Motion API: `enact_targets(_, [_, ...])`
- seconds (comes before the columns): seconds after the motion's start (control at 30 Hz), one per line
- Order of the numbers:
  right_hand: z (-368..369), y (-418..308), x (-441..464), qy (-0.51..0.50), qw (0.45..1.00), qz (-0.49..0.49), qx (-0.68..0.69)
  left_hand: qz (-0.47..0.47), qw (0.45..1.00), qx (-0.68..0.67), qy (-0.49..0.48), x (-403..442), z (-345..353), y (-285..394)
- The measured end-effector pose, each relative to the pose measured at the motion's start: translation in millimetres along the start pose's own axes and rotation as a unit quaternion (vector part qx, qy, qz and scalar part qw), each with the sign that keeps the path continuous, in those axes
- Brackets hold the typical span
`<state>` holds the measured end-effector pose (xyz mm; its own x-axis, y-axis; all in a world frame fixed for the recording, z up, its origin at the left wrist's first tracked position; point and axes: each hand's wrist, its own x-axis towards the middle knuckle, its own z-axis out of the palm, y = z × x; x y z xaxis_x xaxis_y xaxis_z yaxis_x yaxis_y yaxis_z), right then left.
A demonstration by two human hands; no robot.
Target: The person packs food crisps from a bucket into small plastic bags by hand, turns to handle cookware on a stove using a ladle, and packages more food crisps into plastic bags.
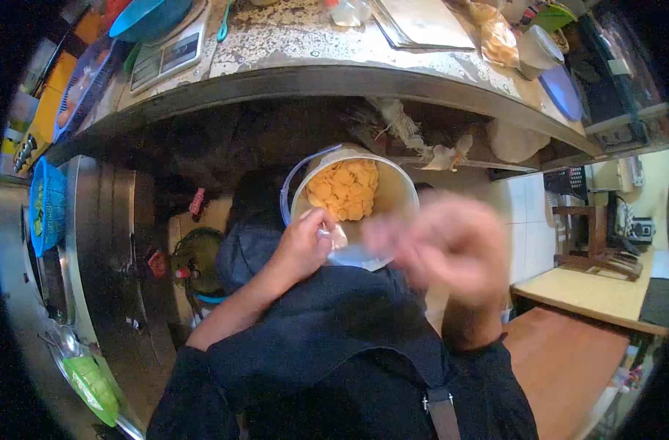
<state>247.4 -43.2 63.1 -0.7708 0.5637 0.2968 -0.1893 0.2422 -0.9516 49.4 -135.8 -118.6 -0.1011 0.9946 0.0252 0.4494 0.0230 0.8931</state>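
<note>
A white bucket [402, 192] with a blue handle stands tilted in front of my body. Inside it lie many thin, round orange chips [343, 187]. At the bucket's near left rim, my left hand [305, 242] is closed, pinching a piece of pale see-through plastic [338, 237]; its full shape is hidden. My right hand [455, 246] is over the right side of the rim, smeared by motion. Its fingers look bent, but whether anything is between them is too blurred to see.
Ahead runs a worn worktop [290, 44] holding a scale [169, 59], papers [426, 23], a bag of orange food [498, 40] and a lidded tub [540, 51]. A blue basket [47, 209] is at left. A green-meshed round object [199, 257] sits on the floor. A wooden table [569, 359] stands right.
</note>
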Motion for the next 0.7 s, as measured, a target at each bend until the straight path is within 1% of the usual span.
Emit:
enact_targets(0.03, [-0.5,35.3,12.4,0.07,0.985,0.136,-0.083,-0.028,1.0,-0.001,0.0,-3.8,-3.6,7.2])
enact_targets(0.07, [-8.1,89.5,13.5,0.065,0.965,0.157,-0.202,-0.059,0.998,-0.001,-0.001,-9.0,-5.9,10.8])
enact_targets(0.1, [-13.1,144.3,7.2,0.03,0.936,0.168,-0.307,-0.054,0.999,-0.006,-0.002,-12.1,-8.5,9.7])
enact_targets(0.13, [-9.9,181.6,6.8,-0.046,0.895,0.263,-0.358,-0.049,0.999,-0.011,-0.004,-15.8,-11.5,8.0])
enact_targets(0.17, [-2.6,214.5,8.0,-0.122,0.835,0.354,-0.403,-0.045,0.999,-0.017,-0.006,-18.6,-12.6,6.9])
enact_targets(0.23, [13.4,291.1,8.0,-0.237,0.771,0.45,-0.383,-0.075,0.997,-0.027,-0.013,-21.7,-10.2,-4.7])
enact_targets(0.3, [43.9,318.1,-8.2,-0.208,0.755,0.468,-0.411,-0.099,0.994,-0.043,-0.013,-23.0,-14.3,-6.7])
enact_targets(0.33, [54.7,320.1,-13.8,-0.191,0.746,0.478,-0.423,-0.109,0.992,-0.057,-0.015,-22.7,-16.2,-2.1])
enact_targets(0.37, [56.7,323.6,-13.3,-0.214,0.753,0.481,-0.396,-0.116,0.991,-0.071,-0.016,-20.8,-18.0,2.7])
enact_targets(0.43, [59.2,329.7,-16.4,-0.261,0.761,0.486,-0.341,-0.187,0.965,-0.185,-0.026,-19.3,-20.4,13.8])
enact_targets(0.47, [67.7,340.6,-30.1,-0.165,0.786,0.46,-0.38,-0.224,0.944,-0.24,-0.029,-20.3,-22.0,15.6])
enact_targets(0.5, [68.0,356.7,-31.4,-0.237,0.778,0.458,-0.359,-0.215,0.939,-0.268,-0.029,-22.4,-22.0,12.0])
enact_targets(0.57, [60.9,355.6,-16.3,-0.368,0.749,0.452,-0.314,-0.192,0.925,-0.325,-0.037,-21.7,-18.7,1.4])
enact_targets(0.6, [67.4,349.2,-23.8,-0.266,0.773,0.489,-0.305,-0.187,0.921,-0.339,-0.041,-20.2,-17.6,-2.1])
enact_targets(0.67, [55.9,295.3,-12.1,-0.307,0.824,0.383,-0.282,-0.177,0.911,-0.369,-0.047,-17.2,-15.2,-6.5])
enact_targets(0.7, [54.7,294.7,-14.7,-0.312,0.83,0.383,-0.261,-0.173,0.912,-0.37,-0.049,-16.0,-14.3,-4.7])
